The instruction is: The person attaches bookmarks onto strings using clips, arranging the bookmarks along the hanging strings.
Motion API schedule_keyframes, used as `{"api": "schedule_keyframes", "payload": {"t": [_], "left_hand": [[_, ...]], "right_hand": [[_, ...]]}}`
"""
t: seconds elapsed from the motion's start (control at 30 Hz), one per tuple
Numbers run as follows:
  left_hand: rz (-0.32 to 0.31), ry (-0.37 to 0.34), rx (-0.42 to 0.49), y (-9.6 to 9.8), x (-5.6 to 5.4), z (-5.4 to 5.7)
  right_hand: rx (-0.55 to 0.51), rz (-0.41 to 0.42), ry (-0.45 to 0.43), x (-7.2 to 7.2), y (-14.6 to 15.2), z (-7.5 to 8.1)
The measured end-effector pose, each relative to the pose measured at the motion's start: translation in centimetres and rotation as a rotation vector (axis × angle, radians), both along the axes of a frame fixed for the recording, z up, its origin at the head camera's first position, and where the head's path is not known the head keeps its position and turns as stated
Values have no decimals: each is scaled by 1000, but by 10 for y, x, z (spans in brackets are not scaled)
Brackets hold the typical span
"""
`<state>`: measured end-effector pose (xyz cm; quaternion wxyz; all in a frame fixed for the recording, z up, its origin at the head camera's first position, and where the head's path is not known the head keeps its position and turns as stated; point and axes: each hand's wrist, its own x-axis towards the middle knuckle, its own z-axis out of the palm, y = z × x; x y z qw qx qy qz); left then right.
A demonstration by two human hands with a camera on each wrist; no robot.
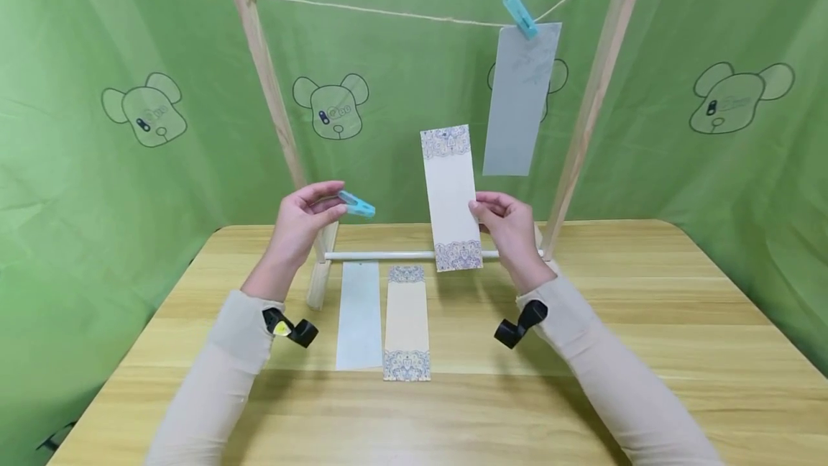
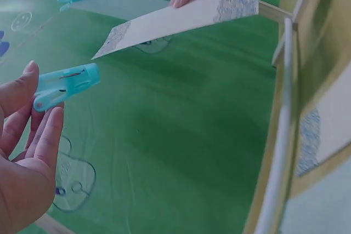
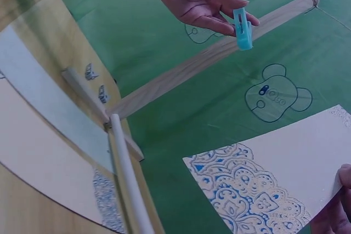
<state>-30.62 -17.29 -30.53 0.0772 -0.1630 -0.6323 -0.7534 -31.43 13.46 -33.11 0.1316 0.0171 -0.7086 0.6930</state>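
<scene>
My left hand [image 1: 309, 213] pinches a light blue clothespin [image 1: 356, 204] between thumb and fingers, its front end pointing right. In the left wrist view that clothespin [image 2: 66, 85] looks closed at its tip. My right hand [image 1: 507, 225] holds a white paper strip [image 1: 451, 200] by its right edge, nearly upright; patterned bands [image 3: 241, 190] cross both its ends. Above and to the right, a second blue clothespin [image 1: 520, 15] clips a grey-blue strip [image 1: 522, 99] to a string [image 1: 382, 11]. The held strip touches neither the string nor the left hand's clothespin.
Two wooden posts [image 1: 274, 99] carry the string, with a white rod [image 1: 382, 256] joining them low down. On the wooden table [image 1: 582, 380] lie a pale blue strip [image 1: 359, 315] and a cream patterned strip [image 1: 407, 315], side by side. A green curtain [image 1: 414, 56] hangs behind.
</scene>
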Motion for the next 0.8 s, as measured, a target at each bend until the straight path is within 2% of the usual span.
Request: {"api": "schedule_keyframes", "payload": {"t": [0.13,0.37,0.53,0.8], "left_hand": [[6,26,-27,8,0,18],[12,55,-79,21,-5,55],[46,68,-55,32,-13,80],[97,98,-43,47,-23,120]], "right_hand": [[-56,16,32,-2,-1,13],[-66,-15,65,-6,-2,34],[-67,-31,73,-10,-5,47],[-155,-20,104,-17,-10,69]]}}
